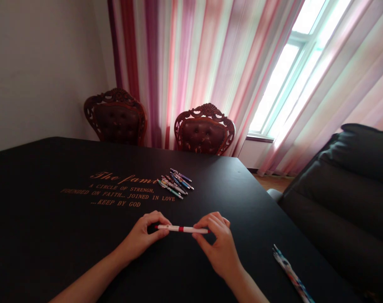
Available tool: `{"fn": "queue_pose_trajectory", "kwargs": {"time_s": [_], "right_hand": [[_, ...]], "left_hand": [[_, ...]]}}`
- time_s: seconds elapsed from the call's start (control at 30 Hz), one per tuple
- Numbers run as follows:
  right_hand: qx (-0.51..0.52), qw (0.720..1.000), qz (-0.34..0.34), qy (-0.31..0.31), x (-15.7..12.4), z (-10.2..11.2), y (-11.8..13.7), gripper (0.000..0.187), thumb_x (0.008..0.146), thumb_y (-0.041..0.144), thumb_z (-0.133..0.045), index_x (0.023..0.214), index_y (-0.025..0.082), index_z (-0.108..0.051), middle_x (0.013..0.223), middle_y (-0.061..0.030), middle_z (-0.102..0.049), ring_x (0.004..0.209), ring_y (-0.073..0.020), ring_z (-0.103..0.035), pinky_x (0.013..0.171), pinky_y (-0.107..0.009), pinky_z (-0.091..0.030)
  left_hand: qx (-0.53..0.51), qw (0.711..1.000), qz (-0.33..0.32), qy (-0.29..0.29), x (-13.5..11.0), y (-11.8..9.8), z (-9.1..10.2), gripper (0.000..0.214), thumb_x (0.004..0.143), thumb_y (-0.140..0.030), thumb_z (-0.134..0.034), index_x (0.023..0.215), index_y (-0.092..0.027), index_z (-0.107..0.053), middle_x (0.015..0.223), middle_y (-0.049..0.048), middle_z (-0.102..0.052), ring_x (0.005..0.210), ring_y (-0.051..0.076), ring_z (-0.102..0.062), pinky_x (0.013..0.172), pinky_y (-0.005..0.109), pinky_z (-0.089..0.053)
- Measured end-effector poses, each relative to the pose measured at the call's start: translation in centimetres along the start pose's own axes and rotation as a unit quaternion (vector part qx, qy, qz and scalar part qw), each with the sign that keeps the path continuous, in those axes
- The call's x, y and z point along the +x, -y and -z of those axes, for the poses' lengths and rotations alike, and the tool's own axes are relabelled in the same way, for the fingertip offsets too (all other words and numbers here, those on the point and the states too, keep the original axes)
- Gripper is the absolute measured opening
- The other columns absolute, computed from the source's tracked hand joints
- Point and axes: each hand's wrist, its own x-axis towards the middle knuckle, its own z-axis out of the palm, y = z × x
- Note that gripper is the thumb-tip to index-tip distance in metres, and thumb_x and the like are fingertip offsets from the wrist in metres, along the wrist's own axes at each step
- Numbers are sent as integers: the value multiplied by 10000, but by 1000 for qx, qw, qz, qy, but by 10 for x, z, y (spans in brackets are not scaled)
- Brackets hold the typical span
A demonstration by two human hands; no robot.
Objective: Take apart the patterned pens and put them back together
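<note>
Pen's (186, 229) white with a red band mid-barrel and red at both ends, held pretty much sideways over the black table (52, 240). Left hand (147, 229) has one end pinched, right hand (217, 240) the other. Table's also got a messy pen pile (176, 185) further back, plus some patterned pens (290, 271) off near the right edge.

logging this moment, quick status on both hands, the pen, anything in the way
Left hand, right hand: pinching opposite ends. White-and-red pen: held crosswise. Pen pile: beyond, touching neither hand. Patterned pens: off right.
</note>
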Motion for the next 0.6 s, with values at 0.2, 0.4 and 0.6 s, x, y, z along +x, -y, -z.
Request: {"fn": "queue_pose_trajectory", "kwargs": {"time_s": [0.2,0.4,0.6], "right_hand": [[33,999,-20,-4,-3,-6,1,78,791,266,-727,776,237,-656,793,8,-684,813,-208,-588,795,-359,-347],[-10,999,-45,7,-6,-11,2,198,872,315,-640,699,218,-635,696,17,-634,750,-182,-569,795,-362,-308],[-20,998,-47,42,-10,-18,-2,439,960,362,-496,560,213,-599,560,39,-581,693,-151,-564,833,-370,-277]], "left_hand": [[19,1000,6,9,0,-3,0,202,807,-380,-658,856,-195,-723,848,39,-673,859,224,-598,818,319,-403],[18,1000,-1,-2,-1,-3,-1,176,795,-360,-670,834,-194,-714,838,32,-672,848,219,-594,813,317,-394],[12,1000,-8,-2,-3,-3,-1,165,794,-351,-676,852,-204,-722,840,32,-676,852,216,-593,817,316,-394]]}}
